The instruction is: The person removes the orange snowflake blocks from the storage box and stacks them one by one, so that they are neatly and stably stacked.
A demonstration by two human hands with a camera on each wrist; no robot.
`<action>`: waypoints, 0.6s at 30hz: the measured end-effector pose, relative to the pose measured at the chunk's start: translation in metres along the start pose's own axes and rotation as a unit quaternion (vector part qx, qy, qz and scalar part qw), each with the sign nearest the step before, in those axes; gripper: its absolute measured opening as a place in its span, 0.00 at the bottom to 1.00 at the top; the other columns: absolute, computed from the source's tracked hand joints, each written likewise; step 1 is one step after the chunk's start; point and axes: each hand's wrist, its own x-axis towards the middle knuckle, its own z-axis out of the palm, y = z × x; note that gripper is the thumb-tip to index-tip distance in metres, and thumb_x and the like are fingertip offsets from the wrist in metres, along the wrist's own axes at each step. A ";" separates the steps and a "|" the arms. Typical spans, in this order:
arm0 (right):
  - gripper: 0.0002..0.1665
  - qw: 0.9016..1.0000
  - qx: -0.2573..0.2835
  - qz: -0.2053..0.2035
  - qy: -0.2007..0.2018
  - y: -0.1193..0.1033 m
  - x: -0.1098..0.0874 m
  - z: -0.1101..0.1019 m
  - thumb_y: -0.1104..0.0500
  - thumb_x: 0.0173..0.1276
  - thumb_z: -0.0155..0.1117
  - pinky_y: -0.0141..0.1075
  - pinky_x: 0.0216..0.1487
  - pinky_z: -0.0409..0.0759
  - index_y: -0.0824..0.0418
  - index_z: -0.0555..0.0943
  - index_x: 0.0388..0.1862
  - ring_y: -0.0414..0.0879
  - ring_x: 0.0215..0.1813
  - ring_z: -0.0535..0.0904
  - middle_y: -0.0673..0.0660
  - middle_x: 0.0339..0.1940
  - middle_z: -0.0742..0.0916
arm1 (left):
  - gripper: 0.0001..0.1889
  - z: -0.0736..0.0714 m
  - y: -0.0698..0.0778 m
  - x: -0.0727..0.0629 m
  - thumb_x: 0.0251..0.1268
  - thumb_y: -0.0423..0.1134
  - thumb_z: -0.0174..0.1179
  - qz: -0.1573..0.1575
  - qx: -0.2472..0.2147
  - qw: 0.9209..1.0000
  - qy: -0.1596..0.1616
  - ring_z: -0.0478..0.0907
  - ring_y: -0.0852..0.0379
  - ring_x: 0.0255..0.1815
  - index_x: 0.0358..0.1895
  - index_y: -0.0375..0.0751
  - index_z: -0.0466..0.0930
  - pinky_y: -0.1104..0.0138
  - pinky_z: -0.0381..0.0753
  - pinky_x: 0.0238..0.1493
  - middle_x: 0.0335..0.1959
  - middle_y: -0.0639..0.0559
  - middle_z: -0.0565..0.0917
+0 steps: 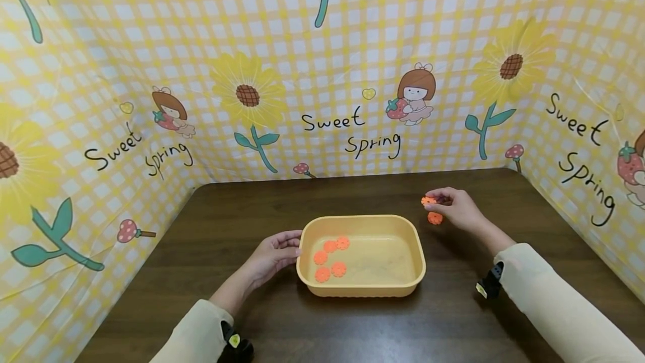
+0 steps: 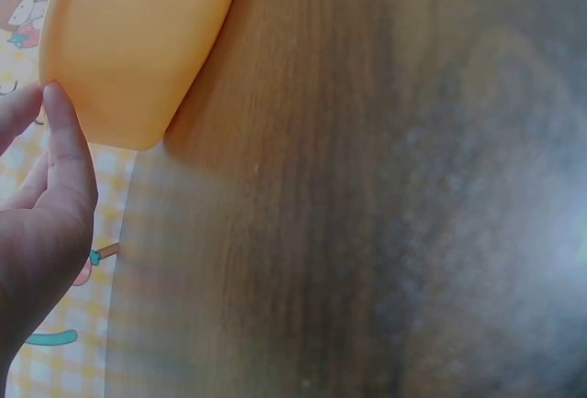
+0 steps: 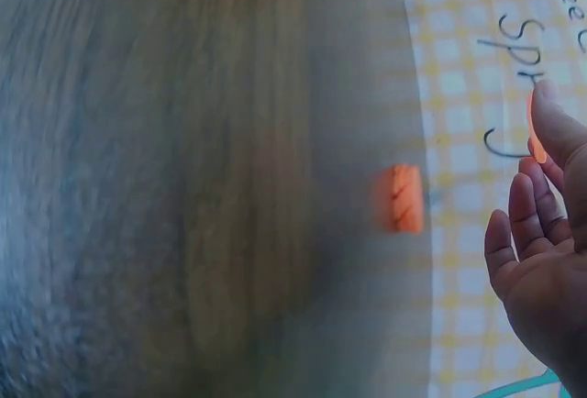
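Observation:
A yellow plastic basin (image 1: 363, 290) stands on the table, with several orange flower-shaped pieces (image 1: 339, 269) lying in its left part. My left hand (image 1: 272, 254) touches the basin's left end from outside, thumb and fingers fairly straight; the left wrist view shows the fingertips against the basin wall (image 2: 138, 59). Right of the basin, my right hand (image 1: 456, 209) pinches one orange flower-shaped piece (image 1: 428, 201) between thumb and fingers. Just below it, another orange flower-shaped piece (image 1: 435, 218) lies on the table; its ridged side shows in the right wrist view.
The dark brown wooden table (image 1: 252, 318) spreads around the basin. A yellow checked cloth (image 1: 282, 71) with printed flowers and lettering hangs at the back and both sides. Black wrist devices (image 1: 490, 280) sit at both sleeves.

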 end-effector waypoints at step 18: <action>0.22 0.999 -0.001 0.029 -0.032 0.036 0.000 -0.003 0.55 0.65 0.69 0.33 0.33 0.74 0.70 0.81 0.51 0.47 0.37 0.73 0.58 0.38 0.83 | 0.30 0.001 0.000 -0.001 0.64 0.25 0.59 0.003 -0.006 1.000 -0.004 0.78 0.55 0.44 0.68 0.23 0.60 0.65 0.81 0.47 0.46 0.43 0.76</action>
